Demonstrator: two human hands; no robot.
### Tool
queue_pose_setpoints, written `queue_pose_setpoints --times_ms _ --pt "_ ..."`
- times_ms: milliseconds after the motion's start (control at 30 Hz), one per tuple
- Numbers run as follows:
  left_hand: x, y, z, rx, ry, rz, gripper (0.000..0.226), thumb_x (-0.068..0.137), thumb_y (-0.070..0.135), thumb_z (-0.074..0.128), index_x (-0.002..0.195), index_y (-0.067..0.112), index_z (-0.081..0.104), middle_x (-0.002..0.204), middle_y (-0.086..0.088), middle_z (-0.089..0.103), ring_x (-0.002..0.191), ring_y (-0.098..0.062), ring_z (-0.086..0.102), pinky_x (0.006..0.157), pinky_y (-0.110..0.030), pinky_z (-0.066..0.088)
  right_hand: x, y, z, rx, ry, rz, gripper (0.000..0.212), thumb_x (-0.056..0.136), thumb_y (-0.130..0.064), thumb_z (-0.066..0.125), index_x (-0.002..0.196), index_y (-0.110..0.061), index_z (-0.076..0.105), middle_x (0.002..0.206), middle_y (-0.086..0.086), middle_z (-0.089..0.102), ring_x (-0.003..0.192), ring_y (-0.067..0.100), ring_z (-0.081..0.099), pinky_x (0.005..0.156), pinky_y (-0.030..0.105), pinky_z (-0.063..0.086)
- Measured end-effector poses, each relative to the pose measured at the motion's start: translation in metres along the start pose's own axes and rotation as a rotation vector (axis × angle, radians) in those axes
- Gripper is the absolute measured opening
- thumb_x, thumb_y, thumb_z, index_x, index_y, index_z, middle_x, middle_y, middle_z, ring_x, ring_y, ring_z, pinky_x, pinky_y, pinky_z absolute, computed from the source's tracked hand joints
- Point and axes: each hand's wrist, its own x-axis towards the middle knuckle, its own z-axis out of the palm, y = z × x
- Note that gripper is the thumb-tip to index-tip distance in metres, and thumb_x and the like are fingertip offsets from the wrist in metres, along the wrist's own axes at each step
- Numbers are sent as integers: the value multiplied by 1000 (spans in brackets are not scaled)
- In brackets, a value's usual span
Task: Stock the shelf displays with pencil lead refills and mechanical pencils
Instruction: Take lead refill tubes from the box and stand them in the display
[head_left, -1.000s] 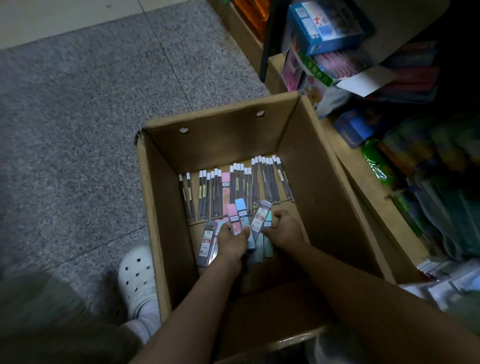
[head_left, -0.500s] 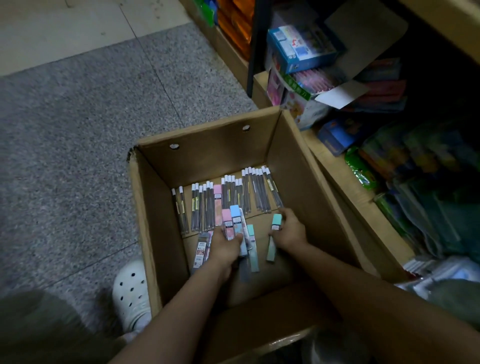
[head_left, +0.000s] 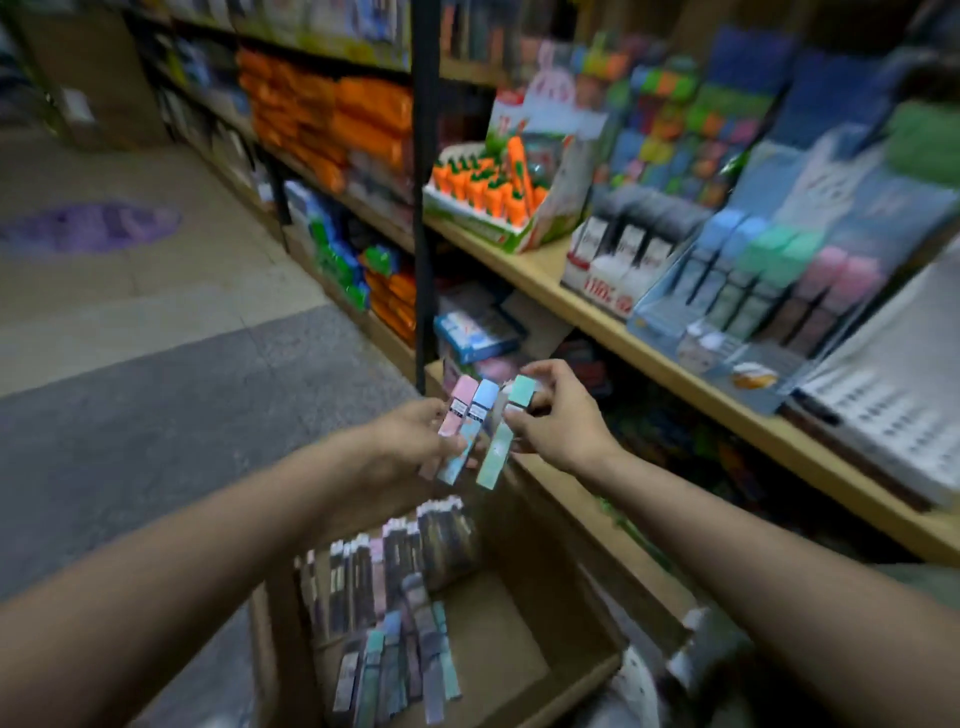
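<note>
A pink lead refill case (head_left: 457, 410) and a blue lead refill case (head_left: 475, 415) are being pinched in the left hand (head_left: 415, 441), above the cardboard box (head_left: 524, 639). A green lead refill case (head_left: 506, 431) is being gripped by the right hand (head_left: 558, 421). More refills (head_left: 395, 613) are lying in the box, below the wooden shelf (head_left: 670, 358) carrying a refill display (head_left: 753, 291).

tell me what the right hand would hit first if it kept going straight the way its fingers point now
The right hand, pinching a green-capped refill case, has its fingers aimed left toward the left hand. Going straight on, it would likely first meet the blue-capped case held there, though blur leaves depth unsure.
</note>
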Motion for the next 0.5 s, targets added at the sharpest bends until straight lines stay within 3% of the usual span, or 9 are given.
queue_pose_setpoints --times_ms 67,133,367,433,500 --pt "0 20 2 -52 -44 56 30 94 -6 52 123 2 53 114 -19 67 104 -32 65 100 -51 48 -1 -22 -32 2 27 -34 38 80 -17 76 102 -30 47 92 6 67 82 24 70 75 49 58" --pt "4 34 6 -75 -83 112 30 94 -3 53 123 4 56 114 -16 69 105 -31 66 100 -51 48 -5 -39 -64 -13 61 -67 38 82 -15 75 96 -34 47 89 8 67 78 27 71 70 52 59" --pt "29 86 57 -254 -169 330 18 98 -1 47 108 8 59 89 -5 76 79 -17 74 67 -30 61 -23 -72 -171 -283 331 -143 37 80 -22 80 93 -36 48 77 -3 68 66 10 69 68 43 60" --pt "35 95 74 -282 -182 381 18 101 4 44 109 13 57 85 -1 76 78 -14 73 64 -26 58 -26 -77 -200 -353 407 -143 36 79 -23 81 97 -30 50 75 -1 69 69 15 69 68 41 58" --pt "40 102 88 -281 -185 423 19 103 9 42 112 18 56 84 3 76 80 -12 72 69 -28 58 -30 -82 -226 -427 507 -156 37 78 -25 81 100 -24 51 76 -1 67 72 12 67 63 28 55"
